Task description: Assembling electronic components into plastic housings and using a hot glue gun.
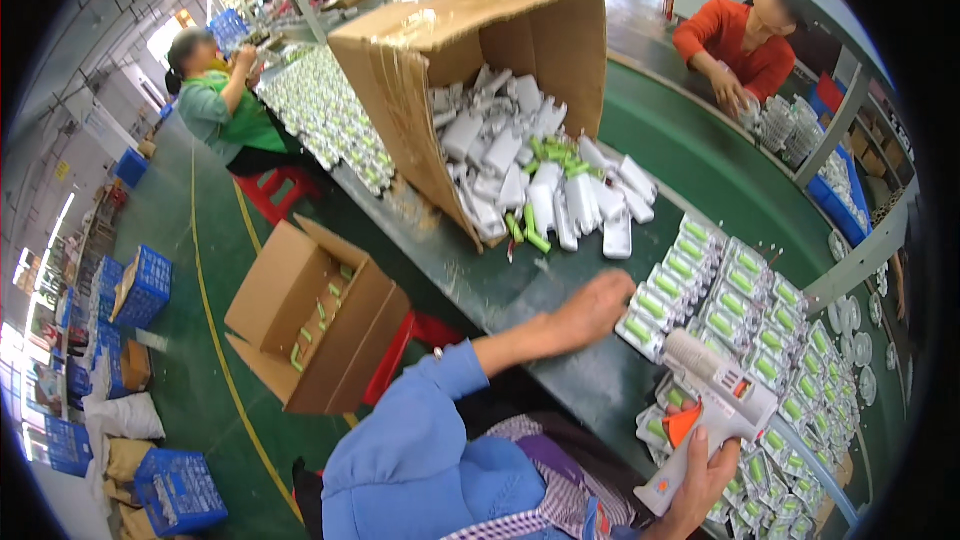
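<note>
My right hand point(708, 475) is wrapped around the handle of a white and grey glue gun point(735, 395) with an orange trigger. The gun's ribbed front points toward the upper left, over rows of white casings point(765, 340) with green cylindrical cells in them. A pale bluish rod or tube trails from its rear. At the left end of these rows, my left hand point(598, 305) is closed, fingers curled down against the nearest casings. What its fingertips hold, if anything, is hidden.
A cardboard box point(390, 70) lies tipped on the bench, spilling white casings point(500, 150) and green cells point(560, 153). Another open box point(350, 340) sits on a red stool point(400, 355). Two co-workers point(225, 100) point(750, 45) work at the far left and across the bench.
</note>
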`<move>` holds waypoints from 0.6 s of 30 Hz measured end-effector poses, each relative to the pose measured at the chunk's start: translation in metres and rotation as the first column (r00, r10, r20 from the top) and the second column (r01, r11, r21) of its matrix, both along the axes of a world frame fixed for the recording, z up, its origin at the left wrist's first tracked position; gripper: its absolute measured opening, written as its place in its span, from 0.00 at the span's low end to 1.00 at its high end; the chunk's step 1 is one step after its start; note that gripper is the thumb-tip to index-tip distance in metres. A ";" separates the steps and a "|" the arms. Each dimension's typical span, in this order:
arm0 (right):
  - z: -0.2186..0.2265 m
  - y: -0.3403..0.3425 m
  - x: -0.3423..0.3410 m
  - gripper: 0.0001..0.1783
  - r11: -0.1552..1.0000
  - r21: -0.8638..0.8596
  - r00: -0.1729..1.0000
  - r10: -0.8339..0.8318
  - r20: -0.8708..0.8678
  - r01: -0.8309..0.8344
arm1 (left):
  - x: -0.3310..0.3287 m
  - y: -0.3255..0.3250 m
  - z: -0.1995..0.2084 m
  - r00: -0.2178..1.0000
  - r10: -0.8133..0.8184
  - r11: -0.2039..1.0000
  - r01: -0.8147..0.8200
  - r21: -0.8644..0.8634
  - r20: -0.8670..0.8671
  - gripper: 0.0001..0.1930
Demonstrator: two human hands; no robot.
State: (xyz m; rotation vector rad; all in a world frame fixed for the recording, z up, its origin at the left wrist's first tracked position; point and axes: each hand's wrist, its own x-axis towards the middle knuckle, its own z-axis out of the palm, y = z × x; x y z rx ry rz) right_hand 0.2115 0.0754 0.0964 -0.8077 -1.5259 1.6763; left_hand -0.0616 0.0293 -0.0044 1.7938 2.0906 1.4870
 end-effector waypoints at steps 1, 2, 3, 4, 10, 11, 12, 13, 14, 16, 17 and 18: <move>0.009 -0.003 -0.003 0.23 0.999 -0.045 1.000 -0.014 -0.013 0.013 | -0.009 -0.005 0.013 0.996 0.067 0.998 -0.068 -0.018 -0.051 0.16; 0.016 -0.006 -0.006 0.24 0.996 -0.090 0.999 -0.027 -0.023 0.024 | -0.022 -0.009 0.019 0.978 0.156 0.987 -0.158 -0.001 -0.135 0.15; 0.018 -0.007 -0.007 0.24 0.996 -0.083 0.999 -0.043 -0.029 0.041 | -0.036 -0.013 0.031 0.962 0.203 0.975 -0.215 -0.050 -0.180 0.14; 0.019 -0.007 -0.009 0.24 0.995 -0.087 0.998 -0.048 -0.028 0.046 | -0.047 -0.017 0.042 0.915 0.297 0.948 -0.316 -0.025 -0.274 0.13; 0.023 -0.014 -0.010 0.23 0.997 -0.061 0.999 -0.048 -0.022 0.047 | -0.118 0.000 0.074 0.693 0.238 0.943 -0.331 -0.007 -0.681 0.15; 0.023 -0.014 -0.009 0.24 0.997 -0.066 0.999 -0.033 -0.023 0.031 | -0.129 0.004 0.073 0.715 0.104 0.946 -0.287 -0.154 -0.692 0.20; 0.026 -0.016 -0.012 0.22 0.996 -0.083 0.999 -0.042 -0.019 0.041 | -0.140 0.013 0.064 0.680 -0.010 0.930 -0.263 -0.256 -0.733 0.23; 0.025 -0.015 -0.013 0.22 0.998 -0.059 0.999 -0.029 -0.017 0.028 | -0.154 0.024 0.058 0.631 -0.117 0.904 -0.252 -0.345 -0.767 0.25; 0.020 -0.012 -0.010 0.21 0.999 -0.022 0.999 -0.031 0.043 0.032 | -0.163 0.034 0.055 0.651 -0.253 0.803 -0.272 -0.531 -0.716 0.37; 0.028 -0.014 -0.015 0.21 0.997 -0.075 0.999 0.019 -0.033 -0.021 | -0.163 0.046 0.063 0.739 -0.348 0.601 -0.296 -0.742 -0.577 0.62; 0.025 -0.012 -0.016 0.21 0.995 -0.092 0.997 0.044 -0.060 -0.049 | -0.166 0.054 0.064 0.739 -0.377 0.557 -0.300 -0.774 -0.558 0.62; 0.026 -0.013 -0.015 0.22 0.994 -0.095 0.997 0.057 -0.046 -0.061 | -0.165 0.057 0.065 0.746 -0.406 0.501 -0.301 -0.812 -0.528 0.61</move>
